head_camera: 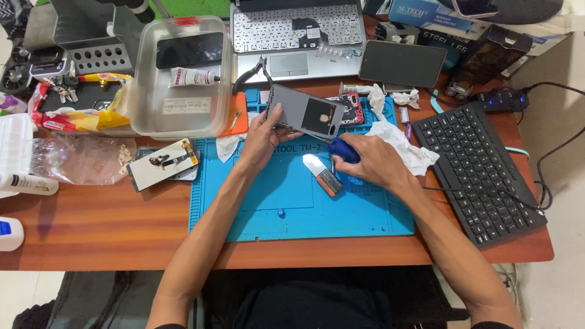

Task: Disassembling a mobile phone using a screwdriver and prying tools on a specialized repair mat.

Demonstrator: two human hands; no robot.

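The person sits at a wooden surface (pixel 109 225) with a blue repair mat (pixel 268 201) laid across its middle. The left hand (pixel 263 137) holds a grey phone back cover (pixel 303 111) up off the mat, its fingers clamped on the cover's lower left edge, thumb on the face. The cover is tilted, its long axis running from upper left down to the right, with the dark camera cut-out at the right end, the end nearer the other hand.

The right hand (pixel 373 161) rests on the mat just right of the cover, fingers closed around a blue-handled screwdriver (pixel 343 150). The handle bulges out of the fist towards the left, and a thin shaft drops from it towards the mat. So the cover lies up and to the left of the tool, with its lower right corner very close to the handle; I cannot tell whether they touch. The left hand is the one on the cover, and the right is nearest its camera end.

Just below the screwdriver a small scraper with a white blade and orange body (pixel 323 173) lies on the mat. Crumpled white tissue (pixel 402 143) sits behind the right hand, a black keyboard (pixel 478 164) lies to the right, and a clear plastic box (pixel 183 76) stands at the back left. A detached phone screen (pixel 163 163) lies left of the mat.
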